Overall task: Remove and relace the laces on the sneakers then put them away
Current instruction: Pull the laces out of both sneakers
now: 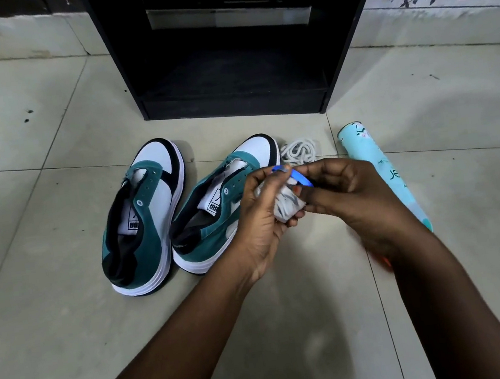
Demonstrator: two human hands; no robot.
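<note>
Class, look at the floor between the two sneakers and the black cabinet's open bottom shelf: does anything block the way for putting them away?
Nothing visible does. Bare tile lies between the left sneaker, the right sneaker and the black cabinet.

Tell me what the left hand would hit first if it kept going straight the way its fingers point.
The left hand, gripping a bundled lace, points up and away. First in line is probably the loose lace pile on the floor, though depth is unclear here.

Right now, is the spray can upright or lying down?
Lying down. The can rests on its side on the floor, right of the sneakers, its near end hidden behind the right hand.
</note>
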